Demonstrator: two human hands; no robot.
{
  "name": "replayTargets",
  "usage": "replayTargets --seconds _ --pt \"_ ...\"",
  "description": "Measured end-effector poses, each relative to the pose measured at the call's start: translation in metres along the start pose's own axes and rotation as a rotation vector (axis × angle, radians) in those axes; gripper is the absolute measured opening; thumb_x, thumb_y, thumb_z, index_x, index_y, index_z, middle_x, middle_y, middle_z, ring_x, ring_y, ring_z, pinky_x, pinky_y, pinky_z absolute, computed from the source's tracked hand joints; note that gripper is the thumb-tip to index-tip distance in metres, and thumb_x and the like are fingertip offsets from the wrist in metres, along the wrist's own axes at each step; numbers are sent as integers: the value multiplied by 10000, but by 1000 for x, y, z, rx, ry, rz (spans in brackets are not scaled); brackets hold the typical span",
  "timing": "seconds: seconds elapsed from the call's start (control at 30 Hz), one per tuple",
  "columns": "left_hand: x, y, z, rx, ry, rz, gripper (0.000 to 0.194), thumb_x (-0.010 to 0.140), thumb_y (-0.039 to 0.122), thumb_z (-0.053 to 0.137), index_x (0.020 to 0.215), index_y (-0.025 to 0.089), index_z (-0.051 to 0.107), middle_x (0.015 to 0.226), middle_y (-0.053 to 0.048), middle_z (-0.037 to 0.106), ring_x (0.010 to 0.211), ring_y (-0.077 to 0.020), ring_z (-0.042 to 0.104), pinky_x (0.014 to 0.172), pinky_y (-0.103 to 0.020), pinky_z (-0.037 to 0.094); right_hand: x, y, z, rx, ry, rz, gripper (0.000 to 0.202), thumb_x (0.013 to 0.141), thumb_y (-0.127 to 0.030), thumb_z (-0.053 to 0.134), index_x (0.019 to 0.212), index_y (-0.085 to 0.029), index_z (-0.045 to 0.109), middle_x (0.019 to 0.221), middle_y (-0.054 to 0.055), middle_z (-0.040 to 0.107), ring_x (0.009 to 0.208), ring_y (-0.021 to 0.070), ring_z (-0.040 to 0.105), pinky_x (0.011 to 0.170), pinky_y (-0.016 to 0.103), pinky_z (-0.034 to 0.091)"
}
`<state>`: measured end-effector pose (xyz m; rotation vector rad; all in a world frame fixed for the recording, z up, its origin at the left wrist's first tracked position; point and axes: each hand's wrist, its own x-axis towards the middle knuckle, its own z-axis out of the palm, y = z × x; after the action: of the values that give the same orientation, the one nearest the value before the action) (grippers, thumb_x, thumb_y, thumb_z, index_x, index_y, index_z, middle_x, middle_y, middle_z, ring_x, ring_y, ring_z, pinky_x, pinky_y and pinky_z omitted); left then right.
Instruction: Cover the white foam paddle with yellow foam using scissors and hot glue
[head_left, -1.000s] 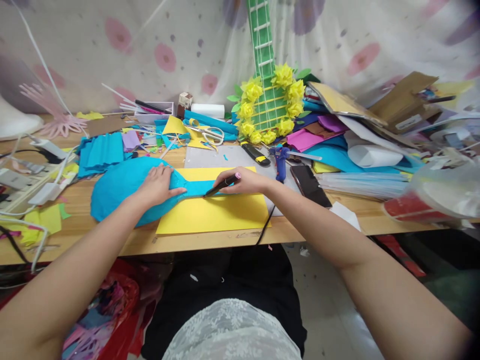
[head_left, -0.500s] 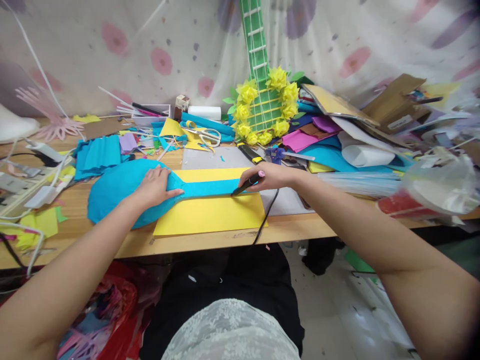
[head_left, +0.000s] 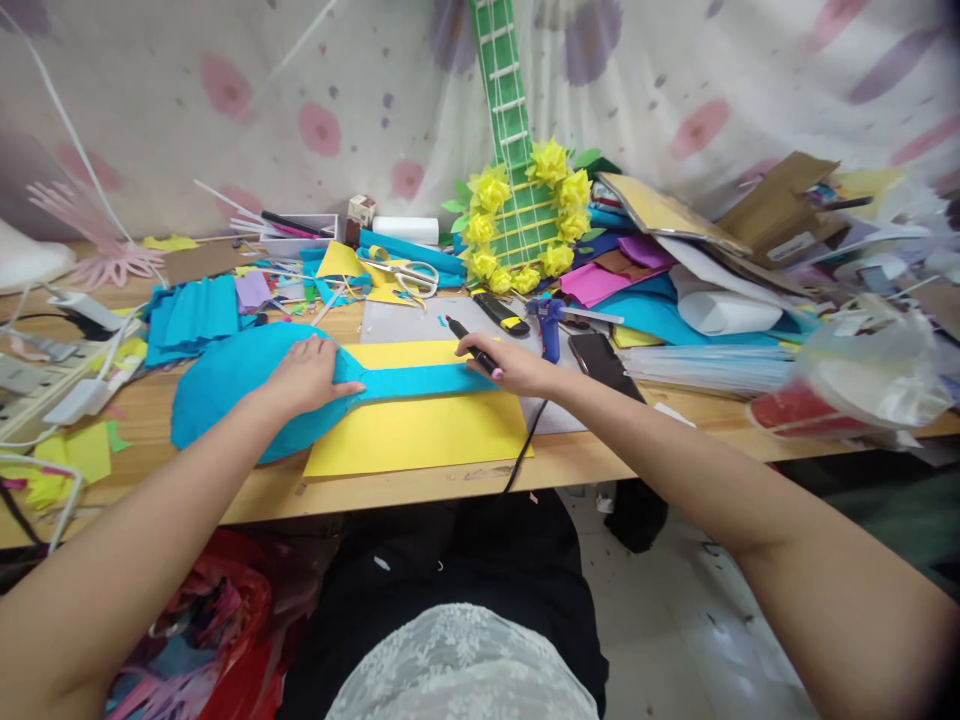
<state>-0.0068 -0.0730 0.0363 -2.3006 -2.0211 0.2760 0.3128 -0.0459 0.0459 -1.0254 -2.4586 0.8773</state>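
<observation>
"Where is the blue guitar-shaped piece (head_left: 225, 385) laid?"

"On the surface (head_left: 277, 492), with its neck (head_left: 416, 382) stretched across a yellow sheet (head_left: 420, 435). It is pressed by the left hand (head_left: 309, 375), spread flat, nothing clasped."

"And the right grip?"

"By the right hand (head_left: 510, 364), a black marker (head_left: 471, 343) is held in closed fingers over the neck's right end. Whether the sheet is touched cannot be told."

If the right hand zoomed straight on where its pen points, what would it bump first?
Probably the scissors, across the grey mat, though the right hand might pass above; its height is unclear.
</observation>
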Motion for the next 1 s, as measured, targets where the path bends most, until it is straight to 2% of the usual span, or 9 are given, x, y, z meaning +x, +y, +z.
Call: replayTargets --seconds 0.13,0.3,0.4,0.53,0.63,0.73,0.83,0.9,1.0 --pt "3 7 -16 87 -71 17 695 750 561 554 1206 37 505 1219 -248 519 1183 -386 454 986 -451 338 -1 5 7 -278 -86 59 503 714 -86 500 1207 -173 446 1127 105 621 953 218 592 764 301 406" --pt "12 42 -30 20 -34 264 458 742 227 569 1196 170 546 1281 -120 512 1168 -274 496 927 -337 392 -2 5 5 -345 -133 84 514 723 -79 494 1223 -175 418 1102 84 644 912 200 603 729 266 386" --pt "23 73 -30 -193 -138 302 278 832 312 473 1040 183 605 1112 -83 614 939 -214 605 765 -288 434 -1 3 6 -359 -138 103 499 733 -79 492 1217 -176 421 1091 79 654 936 209 605 731 268 387" --pt "44 94 -27 -300 -260 289 278 775 393 569 947 177 598 916 -54 678 803 -193 622 632 -254 409 1 4 8 -348 -135 110 456 755 -106 496 1199 -178 429 1054 84 659 929 225 616 748 296 408" --pt "53 95 -27 -353 -381 240 296 749 407 602 927 171 584 792 -39 680 675 -166 623 581 -238 401 3 8 6 -178 -75 96 341 799 -165 487 1138 -173 449 1058 106 638 879 216 631 744 324 442" --pt "57 93 -28 -421 -452 210 286 739 422 619 879 178 566 698 -16 661 599 -143 609 543 -222 394 2 12 0 270 75 48 218 848 -300 496 1032 -184 475 1069 91 620 849 171 644 761 319 483" --pt "56 91 -26 -475 -440 192 286 714 432 648 827 188 552 657 0 643 584 -134 601 534 -214 389 -3 15 -8 663 201 33 285 860 -439 480 971 -182 532 815 30 637 765 143 637 760 309 509" --pt "56 90 -24 -502 -426 179 303 699 443 660 822 190 548 640 5 635 580 -134 595 534 -217 387 -8 15 -10 753 195 40 368 866 -489 442 932 -163 599 662 6 592 650 126 603 690 284 517" --pt "56 89 -21 -513 -411 176 305 688 429 661 840 185 560 619 7 625 581 -140 586 538 -228 380 -10 5 1 662 86 48 379 844 -473 495 922 -146 670 681 11 610 603 106 576 640 254 506"
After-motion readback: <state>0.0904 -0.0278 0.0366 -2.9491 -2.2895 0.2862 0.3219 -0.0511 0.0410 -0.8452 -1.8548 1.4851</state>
